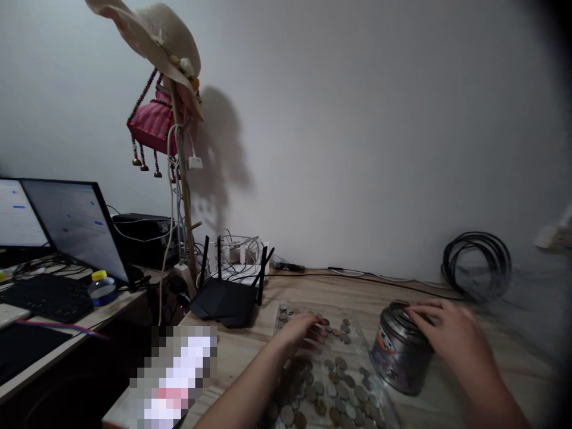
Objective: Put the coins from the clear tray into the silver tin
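Observation:
My left hand [302, 330] reaches onto a clear plastic sheet [363, 353] covered with several coins [333, 387]. Its fingers curl down over the coins at the far end; motion blur hides whether they pinch one. My right hand [449, 338] rests on top of a clear jar [400, 356] that stands tilted on the wooden table [339, 289], right of the coins. The fingers lie over the jar's rim and hold it.
A black router [227, 298] with antennas sits at the table's back left, by a power strip with tangled cables. A coil of black cable [477, 262] leans on the wall. At left: monitors [74, 229], keyboard, small bottle [102, 288]. A stand carries a hat and pink bag.

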Motion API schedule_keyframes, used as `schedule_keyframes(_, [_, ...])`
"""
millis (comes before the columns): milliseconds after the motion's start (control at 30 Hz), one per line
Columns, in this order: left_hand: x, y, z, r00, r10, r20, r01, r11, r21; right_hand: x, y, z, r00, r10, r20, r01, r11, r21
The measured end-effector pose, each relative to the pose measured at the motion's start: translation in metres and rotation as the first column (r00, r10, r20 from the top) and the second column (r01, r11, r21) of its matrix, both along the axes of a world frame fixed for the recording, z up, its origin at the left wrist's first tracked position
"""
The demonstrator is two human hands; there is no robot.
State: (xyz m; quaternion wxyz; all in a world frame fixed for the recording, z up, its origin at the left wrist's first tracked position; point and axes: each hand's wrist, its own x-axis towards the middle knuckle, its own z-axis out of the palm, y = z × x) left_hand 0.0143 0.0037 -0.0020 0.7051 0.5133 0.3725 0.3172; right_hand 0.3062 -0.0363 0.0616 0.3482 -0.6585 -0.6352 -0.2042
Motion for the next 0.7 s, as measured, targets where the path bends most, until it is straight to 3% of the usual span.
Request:
schedule_keyframes(100, [0.0, -0.003, 0.003, 0.999, -0.003, -0.038, 0.005, 0.999, 0.045, 0.03, 0.012, -0.011, 0.996, 0.013, -0.087, -0.024, 0.991, -0.132])
schedule_keyframes(233, [-0.001, -0.003, 0.007, 0.992, 0.009, -0.129, 0.0, 0.998, 0.069, 0.028, 0.015, -0.015, 0.993, 0.048, -0.11, -0.066, 0.984, -0.167])
schedule_keyframes(300, [-0.002, 0.0, 0.007, 0.983, 0.059, -0.172, -0.039, 0.992, 0.116, 0.014, 0.008, -0.007, 0.996, 0.032, -0.081, -0.039, 0.995, -0.088])
schedule_keyframes(367, [-0.002, 0.002, 0.003, 0.958, 0.137, -0.252, -0.078, 0.97, 0.231, -0.009, -0.003, 0.003, 0.995, 0.017, -0.093, -0.009, 0.996, 0.089])
schedule_keyframes(433, [-0.002, 0.002, -0.003, 0.914, 0.167, -0.37, -0.013, 0.924, 0.383, -0.04, -0.014, 0.009, 0.988, 0.066, -0.138, -0.031, 0.969, 0.245])
schedule_keyframes(467, [-0.001, 0.001, -0.006, 0.885, 0.147, -0.441, 0.079, 0.888, 0.453, -0.057, -0.017, 0.01, 0.98, 0.133, -0.148, -0.093, 0.964, 0.25])
schedule_keyframes(533, [0.0, -0.001, -0.014, 0.801, 0.097, -0.591, 0.27, 0.822, 0.501, -0.091, -0.017, 0.002, 0.94, 0.312, -0.138, -0.305, 0.95, 0.066])
schedule_keyframes(600, [0.0, -0.003, -0.019, 0.764, 0.154, -0.627, 0.322, 0.752, 0.576, -0.119, -0.011, -0.016, 0.895, 0.428, -0.123, -0.445, 0.851, -0.277])
schedule_keyframes(700, [0.001, -0.008, -0.023, 0.687, 0.219, -0.693, 0.412, 0.668, 0.62, -0.145, -0.003, -0.051, 0.902, 0.431, 0.0, -0.325, 0.681, -0.657])
